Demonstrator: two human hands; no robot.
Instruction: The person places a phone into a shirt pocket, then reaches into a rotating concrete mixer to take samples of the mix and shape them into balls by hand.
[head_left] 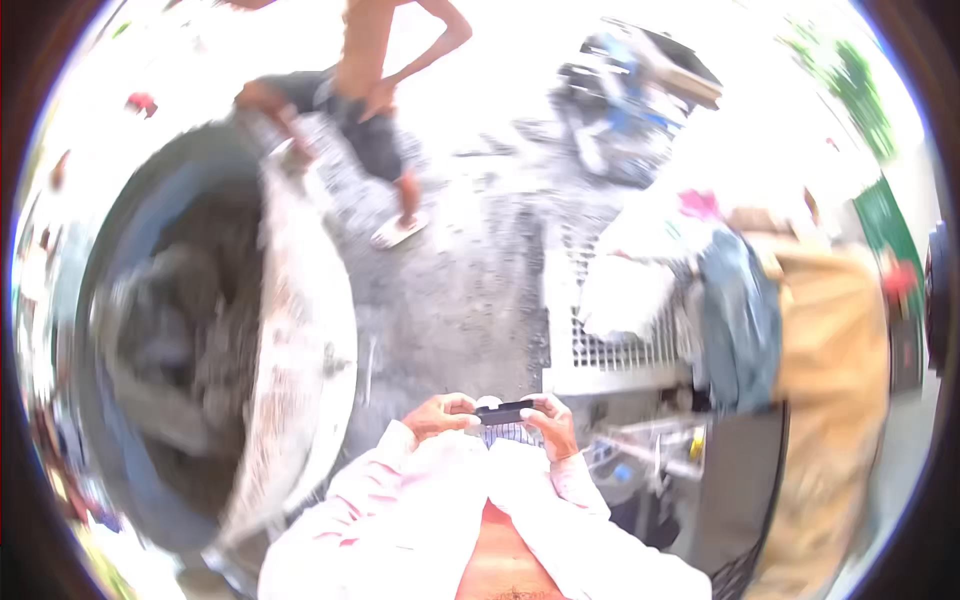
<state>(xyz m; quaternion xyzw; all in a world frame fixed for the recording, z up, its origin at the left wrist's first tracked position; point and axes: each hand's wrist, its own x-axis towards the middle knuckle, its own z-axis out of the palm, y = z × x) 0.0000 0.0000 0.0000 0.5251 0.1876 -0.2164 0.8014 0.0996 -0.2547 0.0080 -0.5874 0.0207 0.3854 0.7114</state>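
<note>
Both hands are in front of my chest, gripping a small black oblong object (503,413) whose exact kind I cannot make out. My left hand (440,416) pinches its left end between thumb and fingers. At the right end, my right hand (553,424) holds it the same way. The object lies nearly level, tilted slightly up to the right. Behind it shows a bit of striped cloth (510,434). Light pink sleeves cover both my forearms.
A large round drum (305,350) with a dark hollow stands close on my left. Beyond it a person (372,110) in dark shorts strides. To my right are a white grid-topped stand (590,382), a white bag (630,295), and blue-grey (737,320) and tan cloths (830,370). A blurred motorbike (630,100) stands farther off.
</note>
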